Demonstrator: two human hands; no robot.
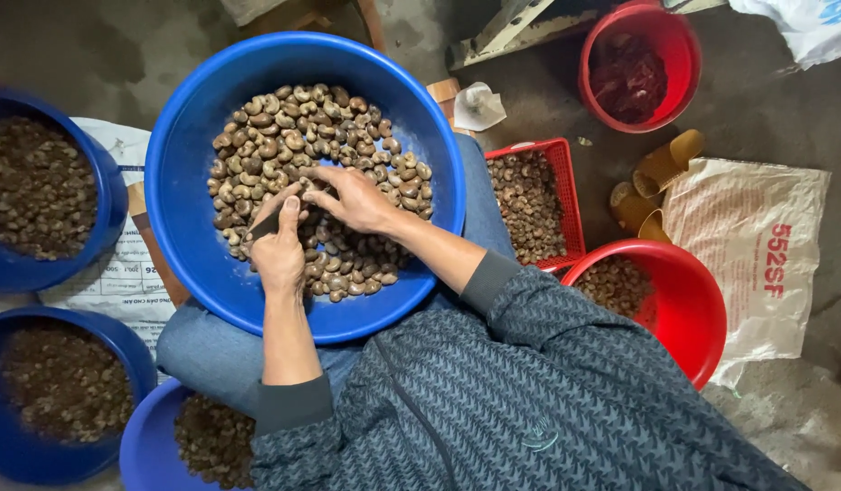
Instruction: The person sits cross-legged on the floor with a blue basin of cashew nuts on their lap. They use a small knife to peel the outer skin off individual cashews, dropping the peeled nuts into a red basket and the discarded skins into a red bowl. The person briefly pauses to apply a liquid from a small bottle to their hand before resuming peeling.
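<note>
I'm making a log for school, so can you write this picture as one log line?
left hand: grips small dark tool | right hand: on cashews | big blue basin: on lap | red basket: beside

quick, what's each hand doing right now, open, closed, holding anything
Left hand: closed around a small dark tool, over the big round blue plastic basin of brown nuts.
Right hand: fingers pinched at the nuts; held item cannot be told.

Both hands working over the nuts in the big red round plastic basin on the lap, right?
Not quite: the head view shows the big round plastic basin on the lap is blue, not red. Both the left hand and right hand do work over the brown nuts in it.
</note>
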